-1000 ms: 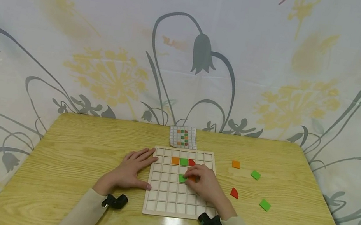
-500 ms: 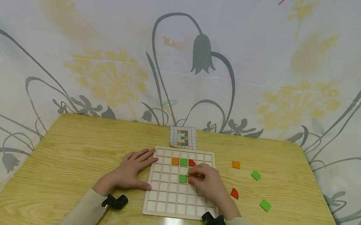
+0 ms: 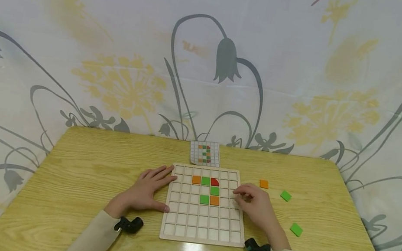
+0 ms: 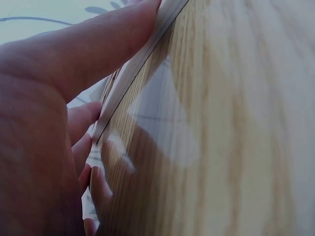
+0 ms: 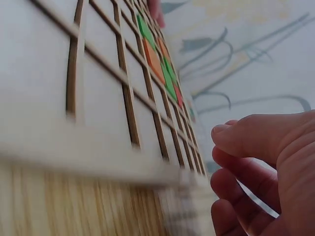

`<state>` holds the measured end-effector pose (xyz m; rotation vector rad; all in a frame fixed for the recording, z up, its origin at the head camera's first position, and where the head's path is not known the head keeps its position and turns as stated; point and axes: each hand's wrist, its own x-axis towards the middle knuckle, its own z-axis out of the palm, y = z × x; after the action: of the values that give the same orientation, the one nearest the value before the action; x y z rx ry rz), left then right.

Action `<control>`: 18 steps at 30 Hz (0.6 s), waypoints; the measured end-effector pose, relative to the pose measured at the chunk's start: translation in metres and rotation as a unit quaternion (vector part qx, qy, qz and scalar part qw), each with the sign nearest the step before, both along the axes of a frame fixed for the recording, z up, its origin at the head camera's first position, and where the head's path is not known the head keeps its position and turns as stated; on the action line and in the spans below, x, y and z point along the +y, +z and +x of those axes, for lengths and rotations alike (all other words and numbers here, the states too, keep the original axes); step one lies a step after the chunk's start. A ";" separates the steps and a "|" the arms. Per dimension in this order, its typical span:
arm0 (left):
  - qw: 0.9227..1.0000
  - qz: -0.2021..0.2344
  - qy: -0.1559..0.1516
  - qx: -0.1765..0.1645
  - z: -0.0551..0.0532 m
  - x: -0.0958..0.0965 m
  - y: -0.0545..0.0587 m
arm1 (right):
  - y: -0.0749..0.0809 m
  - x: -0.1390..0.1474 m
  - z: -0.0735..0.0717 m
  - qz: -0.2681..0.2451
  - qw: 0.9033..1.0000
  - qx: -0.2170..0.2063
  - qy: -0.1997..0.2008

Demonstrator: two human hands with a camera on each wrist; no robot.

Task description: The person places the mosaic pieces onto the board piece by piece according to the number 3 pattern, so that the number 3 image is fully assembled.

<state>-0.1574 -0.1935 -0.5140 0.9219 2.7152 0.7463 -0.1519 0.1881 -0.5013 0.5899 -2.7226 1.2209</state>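
A wooden grid board [image 3: 203,222] lies on the table. My left hand [image 3: 145,189], fingers spread, rests against its left edge, thumb [image 4: 113,44] and fingertips touching the rim. In the board's cells sit an orange square tile [image 3: 196,179], a green square tile [image 3: 206,180] and a red rounded tile [image 3: 215,182]. Below them are a green tile [image 3: 214,191], another green tile [image 3: 204,199] and an orange tile [image 3: 214,200]. My right hand [image 3: 258,205] hovers over the board's right edge, fingers loosely curled. In the right wrist view, nothing shows between its thumb and fingers.
Loose tiles lie right of the board: an orange square [image 3: 264,184], a green square [image 3: 286,196] and another green square [image 3: 296,230]. Behind the board is a paper card [image 3: 205,153] printed with a coloured grid pattern. A flowered cloth [image 3: 127,43] stands behind the table.
My right hand has drawn away from the green and orange tiles to the board's right edge. It now hides the loose red tile seen earlier. My left hand has stayed in place.
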 end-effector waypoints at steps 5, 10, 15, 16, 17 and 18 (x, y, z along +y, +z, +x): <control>1.000 0.001 0.000 0.002 0.000 0.000 0.001 | 0.000 0.032 -0.001 0.014 0.999 -0.020 -0.037; 1.000 0.003 0.001 0.000 0.000 0.000 0.003 | 0.005 0.060 -0.003 0.024 0.996 -0.012 -0.080; 1.000 0.000 0.001 -0.003 0.000 0.000 0.002 | 0.011 0.081 -0.002 0.031 0.992 0.003 -0.125; 1.000 -0.001 0.002 -0.003 0.000 0.000 0.002 | 0.012 0.085 -0.002 0.030 0.991 0.003 -0.132; 1.000 0.000 0.002 -0.004 0.000 0.000 0.002 | 0.013 0.088 -0.002 0.028 0.990 0.002 -0.137; 1.000 0.001 0.002 -0.005 0.000 0.000 0.002 | 0.014 0.092 -0.002 0.028 0.989 0.000 -0.143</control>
<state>-0.1571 -0.1933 -0.5119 0.9112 2.7098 0.7526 -0.1536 0.2799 -0.4872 0.1917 -2.7286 1.0757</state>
